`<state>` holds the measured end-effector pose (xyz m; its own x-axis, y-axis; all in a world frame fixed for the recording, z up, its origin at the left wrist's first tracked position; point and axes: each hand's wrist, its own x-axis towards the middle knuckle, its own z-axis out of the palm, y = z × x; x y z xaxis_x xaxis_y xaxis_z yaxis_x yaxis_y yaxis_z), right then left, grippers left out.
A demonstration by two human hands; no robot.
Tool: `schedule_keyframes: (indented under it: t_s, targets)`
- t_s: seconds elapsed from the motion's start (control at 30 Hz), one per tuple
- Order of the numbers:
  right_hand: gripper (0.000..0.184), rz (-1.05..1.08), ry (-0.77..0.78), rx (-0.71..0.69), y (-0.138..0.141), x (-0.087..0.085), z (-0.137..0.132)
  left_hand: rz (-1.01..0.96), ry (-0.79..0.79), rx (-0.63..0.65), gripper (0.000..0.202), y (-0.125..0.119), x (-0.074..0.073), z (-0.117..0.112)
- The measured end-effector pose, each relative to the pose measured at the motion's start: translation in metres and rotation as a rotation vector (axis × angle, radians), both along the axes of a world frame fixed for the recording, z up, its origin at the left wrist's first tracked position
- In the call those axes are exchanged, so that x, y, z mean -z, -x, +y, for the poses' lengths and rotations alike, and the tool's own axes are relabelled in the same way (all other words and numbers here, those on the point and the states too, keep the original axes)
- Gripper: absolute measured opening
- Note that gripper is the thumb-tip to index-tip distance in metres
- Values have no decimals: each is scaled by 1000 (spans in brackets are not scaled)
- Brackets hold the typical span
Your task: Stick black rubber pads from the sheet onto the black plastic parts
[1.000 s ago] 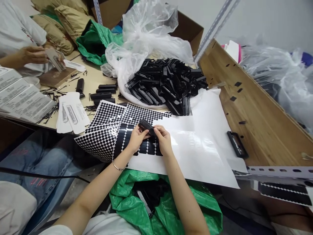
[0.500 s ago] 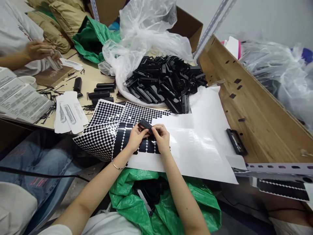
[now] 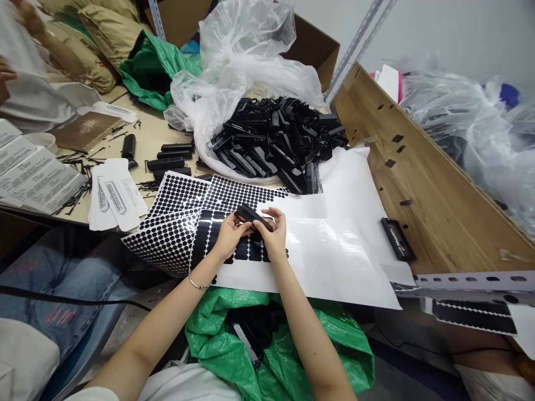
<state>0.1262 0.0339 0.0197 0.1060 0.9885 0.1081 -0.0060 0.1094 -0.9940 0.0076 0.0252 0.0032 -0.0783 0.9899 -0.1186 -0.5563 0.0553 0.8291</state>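
Note:
Between my two hands is a small black plastic case, long and narrow, tilted above the sticker sheets. My left hand grips its left end with thumb and fingers. At the other end, my right hand pinches the case, thumb on the near side and fingers curled behind. Below them lies a sheet of black rounded stickers, partly covered by my hands. Sheets of black dot stickers spread to the left, and bare white backing reaches to the right.
A heap of black plastic parts lies on a clear bag behind the sheets. Printed cards and white boxes stand left. An open green sack hangs below the table edge. A co-worker's arm is at far left.
The black case has turned so more of its long side shows, and my right fingers have lifted and shifted along it. The co-worker's hands have moved up and away from the brown box.

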Motion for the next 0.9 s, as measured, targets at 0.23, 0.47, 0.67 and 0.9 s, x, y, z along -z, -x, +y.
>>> schedule_keyframes:
  t_s: [0.23,0.47,0.67,0.9]
  targets:
    - [39,-88,41,-212,-10,-12,2,8,-30,31,44,0,-3,-3]
    - [12,-725,-51,-179,-73,-27,-9,-63,-54,-42,41,4,-1,-2]
    - [11,-812,-15,-333,-96,-29,-38,-78,-55,-40,34,3,2,-2]
    - [10,-978,-35,-279,-86,-33,-40,-84,-58,19,38,2,-2,-2]
